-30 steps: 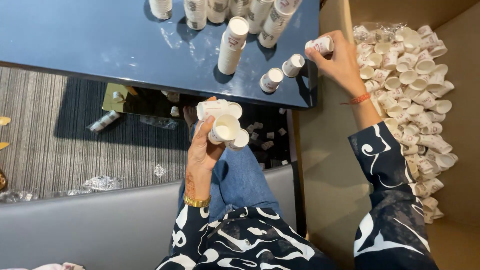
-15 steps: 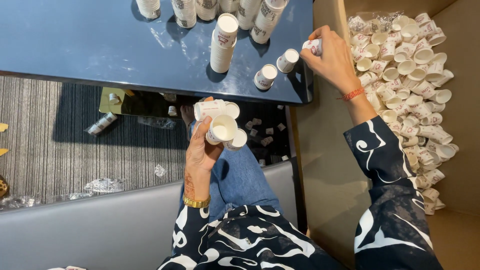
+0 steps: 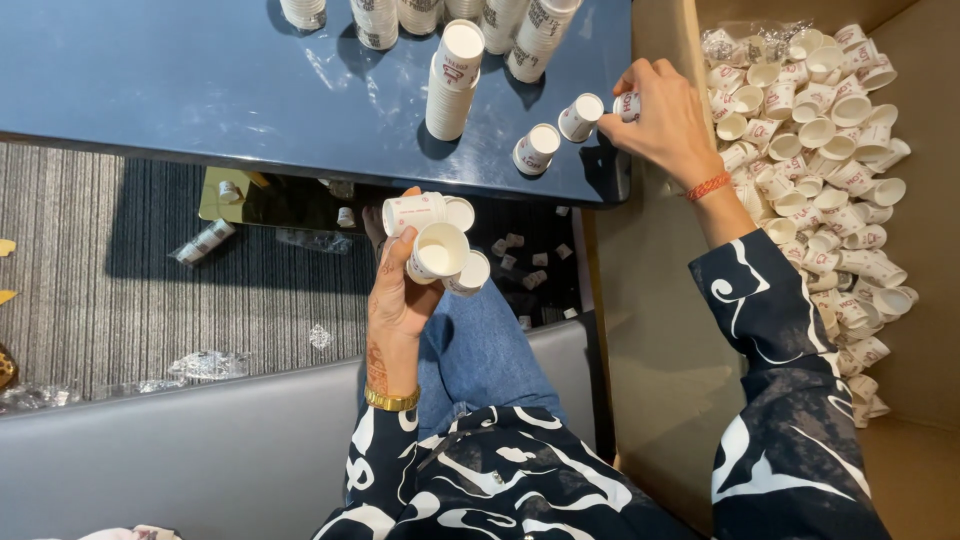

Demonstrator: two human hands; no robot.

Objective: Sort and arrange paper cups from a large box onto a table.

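Left hand (image 3: 400, 300) held over the lap, fingers curled around a small bunch of paper cups (image 3: 435, 240), several cups gripped at once, mouths facing up and sideways; gold bangle (image 3: 391, 400) on that wrist. Right hand (image 3: 665, 125) reaches to the table's right front corner, fingertips pinching one small cup (image 3: 626, 103) at the table edge; red thread band (image 3: 707, 186) on the wrist. Just left of that hand two single cups (image 3: 560, 132) stand upside down near the front edge, close together but apart. Further left a tall cup stack (image 3: 452, 80) stands upright, more stacks (image 3: 440, 15) line the far edge. Dark blue table (image 3: 200, 90) has wide bare surface left of the stacks. Right of the table, a big cardboard box (image 3: 920, 250) holds a loose heap of cups (image 3: 820, 150) in a plastic bag, box wall right beside the table corner. Below the table, striped carpet (image 3: 120, 280) with scattered wrappers and a few stray cups; grey seat (image 3: 150, 460) edge runs across the foreground.
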